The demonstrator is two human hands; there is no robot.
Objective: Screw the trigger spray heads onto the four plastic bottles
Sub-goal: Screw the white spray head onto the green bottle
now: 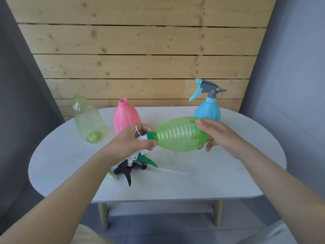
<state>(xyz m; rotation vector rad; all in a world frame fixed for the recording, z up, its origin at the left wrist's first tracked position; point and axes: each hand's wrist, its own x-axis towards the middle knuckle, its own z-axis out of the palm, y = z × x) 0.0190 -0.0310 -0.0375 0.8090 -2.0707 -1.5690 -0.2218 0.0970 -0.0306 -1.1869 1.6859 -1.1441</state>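
both hands hold the ribbed green bottle (181, 133) sideways above the table (211, 173), right hand (218, 136) cupping its base to brace it while left hand (135, 140) pinches the green collar (151, 135) for twisting.

Above the tabletop (219, 176), the right hand (218, 136) holds the ribbed green bottle (179, 134) sideways, neck toward nine o'clock, where the left hand (133, 140) grips its spray head (146, 136).

green bottle (179, 133): translucent ribbed plastic, glossy; pink bottle (125, 118) and blue bottle (208, 110): opaque smooth plastic; table (219, 173): matt white top; wall (140, 50): knotty bare wood planks
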